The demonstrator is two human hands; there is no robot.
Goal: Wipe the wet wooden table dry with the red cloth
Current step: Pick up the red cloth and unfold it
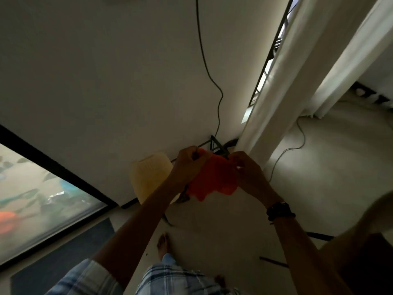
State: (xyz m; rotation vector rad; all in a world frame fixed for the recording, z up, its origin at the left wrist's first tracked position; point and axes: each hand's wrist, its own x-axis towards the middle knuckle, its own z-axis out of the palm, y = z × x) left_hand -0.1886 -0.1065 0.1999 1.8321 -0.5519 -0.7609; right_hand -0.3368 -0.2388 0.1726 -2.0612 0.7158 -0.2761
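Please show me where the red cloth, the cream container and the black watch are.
red cloth (212,177), head view, middle of the fabric.
cream container (148,177), head view, its side wall.
black watch (278,210), head view, band on right wrist.

The red cloth (212,179) read as soft fabric, matt and crumpled into folds; the plaid shirt (170,279) was likewise matt woven cloth, and the white curtain (287,81) hung as smooth, light fabric. The cream basket (148,175) looked like moulded plastic, slightly translucent, with slotted sides. The wall (106,71) carried flat matt white paint, the floor (319,167) was smooth and pale with a dull sheen, and the wristband (279,210) dark and matt.
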